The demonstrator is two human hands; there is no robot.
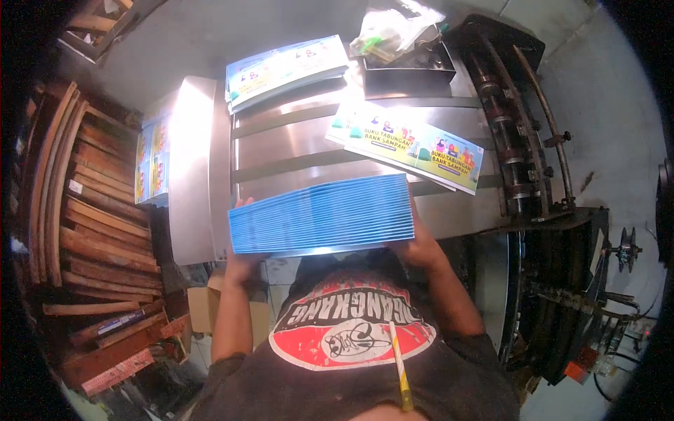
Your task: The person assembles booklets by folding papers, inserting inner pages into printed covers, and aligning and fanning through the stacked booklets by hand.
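A thick stack of blue-edged printed booklets or sheets (323,214) is held in front of my body, over the near edge of the metal table. Its many edges are fanned in steps toward me. My left hand (244,263) grips the stack's left end, with most fingers hidden behind it. At the right end my right hand (420,242) is closed around the stack, its thumb side showing. Just beyond lie a few long printed sheets with yellow and white covers (407,144), loosely overlapped. Farther back on the left sits a neat pile of similar sheets (288,70).
The slatted metal table (274,144) spreads ahead. A black box (409,78) holds a plastic bag (397,31). Rollers and rods of a machine (516,126) stand right. More printed stacks (152,160) and a rack of wooden boards (105,210) are left. A yellow-striped stick (399,365) shows low.
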